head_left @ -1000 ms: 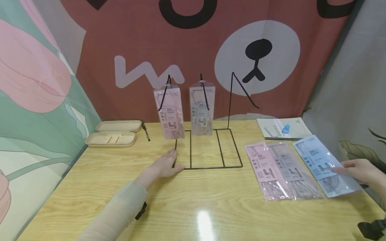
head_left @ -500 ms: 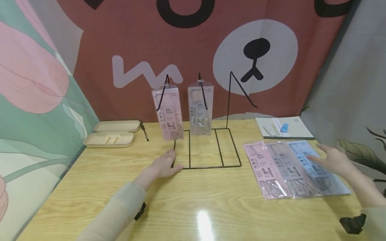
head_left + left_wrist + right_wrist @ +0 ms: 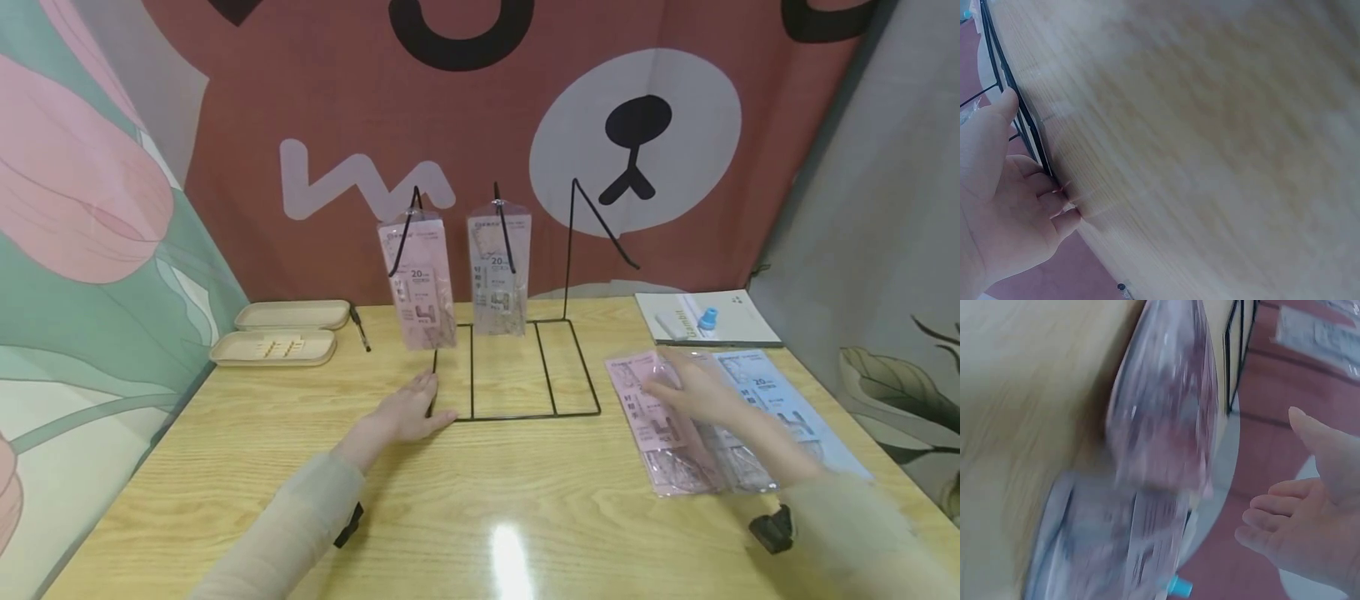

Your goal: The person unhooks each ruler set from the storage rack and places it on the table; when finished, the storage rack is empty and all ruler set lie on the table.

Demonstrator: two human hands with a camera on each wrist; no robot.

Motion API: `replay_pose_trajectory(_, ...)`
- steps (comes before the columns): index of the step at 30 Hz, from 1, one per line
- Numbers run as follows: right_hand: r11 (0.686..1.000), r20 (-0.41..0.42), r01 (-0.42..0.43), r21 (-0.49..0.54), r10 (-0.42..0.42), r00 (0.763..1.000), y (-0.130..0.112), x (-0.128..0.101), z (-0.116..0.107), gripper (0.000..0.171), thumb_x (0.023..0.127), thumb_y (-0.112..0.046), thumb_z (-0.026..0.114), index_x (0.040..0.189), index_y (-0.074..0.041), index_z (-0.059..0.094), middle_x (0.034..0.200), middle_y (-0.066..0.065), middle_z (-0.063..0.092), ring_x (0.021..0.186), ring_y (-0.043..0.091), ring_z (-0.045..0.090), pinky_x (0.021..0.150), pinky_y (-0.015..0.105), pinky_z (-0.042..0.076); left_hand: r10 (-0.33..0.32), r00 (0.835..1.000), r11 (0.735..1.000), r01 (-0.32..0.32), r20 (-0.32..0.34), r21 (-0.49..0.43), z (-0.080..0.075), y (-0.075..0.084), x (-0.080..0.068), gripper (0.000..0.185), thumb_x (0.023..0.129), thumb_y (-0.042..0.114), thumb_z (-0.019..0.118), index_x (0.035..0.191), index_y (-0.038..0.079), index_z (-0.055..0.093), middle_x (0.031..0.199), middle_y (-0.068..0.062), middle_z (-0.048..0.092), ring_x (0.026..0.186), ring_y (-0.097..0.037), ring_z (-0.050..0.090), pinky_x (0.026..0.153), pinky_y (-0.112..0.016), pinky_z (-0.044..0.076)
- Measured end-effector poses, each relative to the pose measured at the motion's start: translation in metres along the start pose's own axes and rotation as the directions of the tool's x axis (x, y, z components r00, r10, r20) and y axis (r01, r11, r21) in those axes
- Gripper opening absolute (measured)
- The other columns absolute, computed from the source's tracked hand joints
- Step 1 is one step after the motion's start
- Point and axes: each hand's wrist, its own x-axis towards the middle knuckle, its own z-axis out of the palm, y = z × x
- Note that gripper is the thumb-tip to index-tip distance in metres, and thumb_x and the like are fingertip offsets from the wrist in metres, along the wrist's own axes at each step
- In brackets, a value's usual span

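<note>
Two ruler packs already hang on the wire rack; your right hand, fingers loose, hovers over three packs. Left hand flat, steadying the base.

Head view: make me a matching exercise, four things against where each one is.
Things:
1. pink packet
2. blue packet
3. cream trays
4. left hand

Places:
A. at the table's far left edge, beside the wall cloth
B. on the near left corner of the wire rack
C. flat on the table, leftmost of the loose packets
D. flat on the table, rightmost of the loose packets

Pairs: 1-C, 2-D, 3-A, 4-B
</note>
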Motion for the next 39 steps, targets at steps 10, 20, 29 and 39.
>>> replay_pose_trajectory(10, 0.983, 0.047, 0.153, 0.102, -0.158, 0.986, -0.036, 0.025, 0.037, 0.076, 0.093, -0.031, 0.058, 0.138, 0.02, 0.024, 0.142, 0.039, 0.028, 0.131, 0.053, 0.031, 0.109, 0.06, 0.027, -0.006, 1.0, 1.0, 0.006, 0.001, 0.016, 0.002, -0.002, 0.002, 0.081, 0.096, 0.052, 0.042, 0.148, -0.004, 0.016, 0.157, -0.02, 0.01, 0.145, -0.035, 0.014, 0.119, -0.047, 0.018)
replay_pose_trajectory(20, 0.983, 0.112, 0.179, 0.043, -0.182, 0.977, -0.044, 0.044, 0.062, 0.083, 0.089, -0.036, 0.064, 0.136, 0.021, 0.026, 0.139, 0.041, 0.033, 0.131, 0.052, 0.033, 0.112, 0.057, 0.027, 0.002, 1.0, 1.0, -0.002, -0.005, 0.016, 0.001, -0.001, 0.002, 0.081, 0.096, 0.052, 0.042, 0.148, -0.004, 0.017, 0.157, -0.02, 0.01, 0.145, -0.035, 0.014, 0.119, -0.047, 0.017)
replay_pose_trajectory(29, 0.996, 0.254, 0.078, 0.048, -0.088, 0.963, -0.047, 0.049, 0.069, 0.099, 0.087, -0.05, 0.06, 0.141, 0.019, 0.014, 0.148, 0.039, 0.015, 0.138, 0.05, 0.016, 0.116, 0.055, 0.016, 0.004, 1.0, 1.0, -0.004, -0.018, 0.019, 0.003, -0.003, 0.001, 0.081, 0.095, 0.052, 0.043, 0.147, -0.006, 0.019, 0.156, -0.022, 0.014, 0.144, -0.036, 0.017, 0.118, -0.048, 0.02)
replay_pose_trajectory(39, 0.999, 0.289, 0.041, 0.0, -0.04, 0.957, -0.049, 0.051, 0.067, 0.102, 0.087, -0.055, 0.056, 0.143, 0.018, 0.01, 0.15, 0.037, 0.007, 0.14, 0.048, 0.009, 0.118, 0.054, 0.011, -0.003, 0.972, 0.962, -0.061, -0.234, -0.266, -0.012, -0.022, 0.0, 0.053, 0.094, 0.03, 0.058, 0.132, -0.004, 0.047, 0.132, -0.023, 0.052, 0.123, -0.038, 0.05, 0.104, -0.051, 0.042)
